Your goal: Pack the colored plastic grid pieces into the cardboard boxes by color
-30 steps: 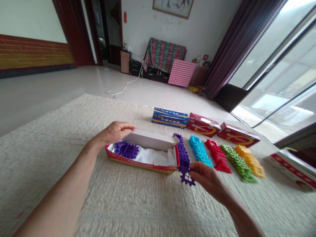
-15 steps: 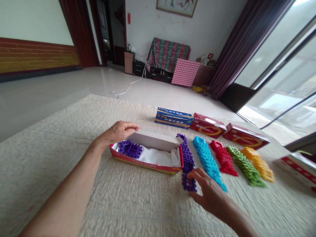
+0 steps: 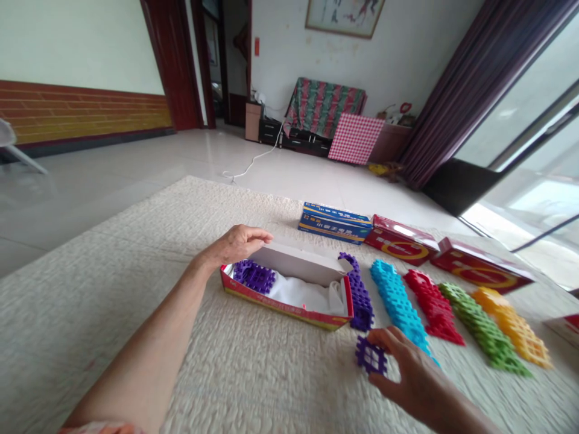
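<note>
Beyond the far edge of our quilted cream cover (image 3: pixel 253 374) lies tiled floor (image 3: pixel 136 158). Our right grip (image 3: pixel 379 357) pinches a square purple lattice block (image 3: pixel 371 358), window face toward us, neither side longer. Leftward from this grip stretches cover; farther off, a red carton (image 3: pixel 284 308) lies lengthwise left-to-right. Whether our left grip (image 3: pixel 239 244) clasps its raised flap (image 3: pixel 294 263), we cannot tell.

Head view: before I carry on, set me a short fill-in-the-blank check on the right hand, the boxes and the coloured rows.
1. The right hand holds a square piece whose colour is ____.
2. Inside the open box, the stacked pieces lie toward the ____ end as the camera sees it.
3. The red row lies between the light-blue row and the ____ row.
4. The closed box at the left end of the back line is ____.

Missing words: purple; left; green; blue.
</note>
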Demonstrator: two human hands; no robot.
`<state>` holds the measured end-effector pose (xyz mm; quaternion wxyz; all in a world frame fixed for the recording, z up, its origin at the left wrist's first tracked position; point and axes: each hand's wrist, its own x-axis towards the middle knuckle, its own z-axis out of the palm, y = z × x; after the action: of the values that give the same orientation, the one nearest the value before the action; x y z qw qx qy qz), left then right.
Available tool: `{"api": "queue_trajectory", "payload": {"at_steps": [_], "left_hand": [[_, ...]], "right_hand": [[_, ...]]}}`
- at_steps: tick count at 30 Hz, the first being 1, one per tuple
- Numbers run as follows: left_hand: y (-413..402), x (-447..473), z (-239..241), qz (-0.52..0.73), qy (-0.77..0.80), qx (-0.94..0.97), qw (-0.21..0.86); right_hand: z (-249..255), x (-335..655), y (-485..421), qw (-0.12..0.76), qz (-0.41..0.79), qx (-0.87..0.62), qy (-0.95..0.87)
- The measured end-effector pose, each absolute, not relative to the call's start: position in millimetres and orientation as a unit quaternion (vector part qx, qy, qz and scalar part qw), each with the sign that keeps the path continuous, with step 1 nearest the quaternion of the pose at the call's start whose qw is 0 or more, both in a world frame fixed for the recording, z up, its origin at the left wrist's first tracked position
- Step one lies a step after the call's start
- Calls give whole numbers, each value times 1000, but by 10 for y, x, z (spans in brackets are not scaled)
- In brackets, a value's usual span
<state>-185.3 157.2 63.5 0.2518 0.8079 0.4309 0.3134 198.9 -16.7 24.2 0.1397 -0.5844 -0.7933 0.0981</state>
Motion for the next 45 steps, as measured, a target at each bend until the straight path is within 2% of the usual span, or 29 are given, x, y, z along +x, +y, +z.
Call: {"api": "queue_trajectory", "payload": {"at_steps": [5, 9, 14, 19, 27, 37, 42, 45], "left_hand": [[1581, -1844, 626, 317, 428, 807, 256], [1565, -1837, 658, 313, 429, 807, 256], [1557, -1839, 658, 322, 422, 809, 253], [1568, -1838, 633, 326, 422, 803, 265], [1559, -1833, 637, 326, 425, 801, 268], [1545, -1823, 662, 320, 426, 807, 255], [1546, -1823, 661, 318, 430, 807, 252], [1551, -1826, 655, 319, 426, 808, 253]], "right_hand": [[859, 1793, 72, 211, 34, -581, -785], [1188, 1110, 431, 221, 63, -528, -817], [962, 518, 816, 139, 131, -500, -845], [708, 451, 970, 76, 115, -481, -866], [690, 385, 963, 12, 110, -465, -879], [624, 380, 996, -10, 91, -449, -889], [649, 390, 991, 2, 100, -436, -895], [801, 476, 943, 37, 112, -436, -892]]}}
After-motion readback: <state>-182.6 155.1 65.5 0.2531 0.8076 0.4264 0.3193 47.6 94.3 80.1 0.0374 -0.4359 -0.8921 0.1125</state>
